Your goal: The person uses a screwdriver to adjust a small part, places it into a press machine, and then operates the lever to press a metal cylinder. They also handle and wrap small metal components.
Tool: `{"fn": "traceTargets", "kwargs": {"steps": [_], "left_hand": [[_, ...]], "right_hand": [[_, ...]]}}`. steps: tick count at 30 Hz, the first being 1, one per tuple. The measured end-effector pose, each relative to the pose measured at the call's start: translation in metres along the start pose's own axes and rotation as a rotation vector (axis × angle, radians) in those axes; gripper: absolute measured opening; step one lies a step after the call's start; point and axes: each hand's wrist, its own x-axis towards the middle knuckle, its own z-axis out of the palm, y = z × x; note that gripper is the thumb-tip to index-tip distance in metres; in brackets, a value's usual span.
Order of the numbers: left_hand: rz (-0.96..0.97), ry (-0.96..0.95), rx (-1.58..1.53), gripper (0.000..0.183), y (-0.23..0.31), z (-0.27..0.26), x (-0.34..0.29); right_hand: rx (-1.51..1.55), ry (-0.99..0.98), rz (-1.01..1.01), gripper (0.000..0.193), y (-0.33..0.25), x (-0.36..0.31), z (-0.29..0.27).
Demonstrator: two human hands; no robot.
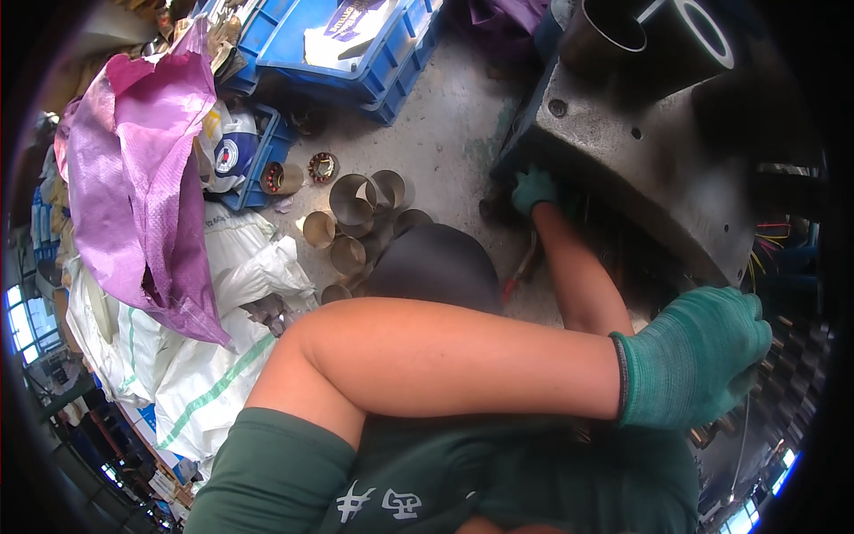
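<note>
My left forearm crosses in front of my body to the right, over my right arm. My left hand [692, 358], in a green knit glove, is curled closed beside the curved lower edge of a heavy grey metal machine plate [614, 125]. What its fingers hold, if anything, is hidden. My right hand [535, 190], also green-gloved, reaches forward to the near-left side of the machine, just under the plate's edge. A dark round knob [488, 210] sits close to it. The right fingers are small and partly in shadow, so their grip is unclear.
Two metal cylinders, one dark [605, 40] and one pale-rimmed [707, 34], stand on the plate. Several metal sleeves [353, 200] and a ring with red dots [322, 167] lie on the floor. Blue crates [391, 84], a purple woven sack [133, 178] and white sacks [240, 356] are left.
</note>
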Motion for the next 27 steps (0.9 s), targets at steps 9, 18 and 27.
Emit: {"fn": "traceTargets", "kwargs": {"steps": [9,18,27], "left_hand": [[-0.018,-0.079,0.108,0.020,0.004,0.000,0.003],[0.187,-0.169,0.163,0.023,0.024,0.011,-0.019],[0.451,0.021,0.093,0.018,0.032,0.016,-0.030]], "right_hand": [[1.153,0.132,0.146,0.040,0.071,-0.065,0.002],[1.844,0.144,-0.086,0.033,0.058,-0.227,-0.186],[0.987,0.630,0.331,0.037,0.200,-0.256,-0.329]]}}
